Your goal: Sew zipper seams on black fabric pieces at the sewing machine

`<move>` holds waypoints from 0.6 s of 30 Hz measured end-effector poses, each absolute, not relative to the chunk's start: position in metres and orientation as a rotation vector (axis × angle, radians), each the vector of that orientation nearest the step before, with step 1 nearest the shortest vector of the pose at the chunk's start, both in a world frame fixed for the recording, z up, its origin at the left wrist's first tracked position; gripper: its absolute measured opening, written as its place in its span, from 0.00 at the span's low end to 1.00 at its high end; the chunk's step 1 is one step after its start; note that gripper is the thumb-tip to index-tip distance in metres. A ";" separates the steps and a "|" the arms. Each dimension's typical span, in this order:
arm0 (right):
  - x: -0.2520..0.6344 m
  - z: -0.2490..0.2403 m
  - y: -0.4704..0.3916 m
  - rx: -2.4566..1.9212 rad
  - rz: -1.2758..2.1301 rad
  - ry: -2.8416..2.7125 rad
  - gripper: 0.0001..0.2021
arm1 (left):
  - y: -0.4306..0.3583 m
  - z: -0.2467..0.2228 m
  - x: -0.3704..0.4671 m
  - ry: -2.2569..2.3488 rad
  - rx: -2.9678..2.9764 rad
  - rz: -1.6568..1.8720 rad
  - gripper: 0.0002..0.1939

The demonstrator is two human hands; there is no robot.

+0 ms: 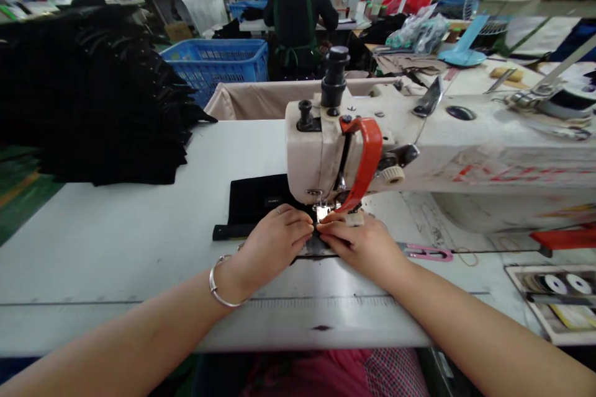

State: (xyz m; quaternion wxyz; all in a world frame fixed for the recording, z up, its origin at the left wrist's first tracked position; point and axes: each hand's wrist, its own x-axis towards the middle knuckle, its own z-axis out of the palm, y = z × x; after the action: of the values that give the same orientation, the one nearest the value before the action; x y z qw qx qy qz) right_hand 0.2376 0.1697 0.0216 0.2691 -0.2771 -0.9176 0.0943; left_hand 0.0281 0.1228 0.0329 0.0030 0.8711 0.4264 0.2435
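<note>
A piece of black fabric point(251, 195) lies on the white table under the head of a sewing machine point(310, 149). My left hand point(279, 236) has its fingers pressed together on the fabric, just left of the lit needle area. From the other side, my right hand point(363, 239) pinches at the same spot, its fingertips nearly touching the left ones. The fabric's edge between the fingertips is mostly hidden by them. An orange guard point(365, 161) curves down in front of the needle, above my right hand. A small label point(274, 201) shows on the fabric.
A tall stack of black garment pieces point(107, 93) stands at the left. Pink-handled thread snips point(428, 252) lie right of my right hand. A bobbin tray point(559, 298) sits at the right edge. Behind are a blue basket point(218, 62) and a person point(298, 6) facing away.
</note>
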 end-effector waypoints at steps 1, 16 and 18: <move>0.237 0.021 0.170 -0.750 0.252 -2.470 0.07 | 0.123 0.033 0.028 1.338 2.739 0.762 0.06; 0.234 0.015 0.177 -0.732 0.208 -2.448 0.06 | 0.132 0.031 0.029 1.364 2.794 0.787 0.05; 0.233 0.013 0.178 -0.739 0.195 -2.440 0.06 | 0.133 0.030 0.028 1.397 2.740 0.814 0.05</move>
State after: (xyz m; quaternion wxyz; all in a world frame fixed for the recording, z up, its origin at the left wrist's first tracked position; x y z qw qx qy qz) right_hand 0.2333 0.1780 0.0134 0.2880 -0.2768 -0.9138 0.0730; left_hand 0.0283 0.1334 0.0303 -0.0200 0.8610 0.4391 0.2557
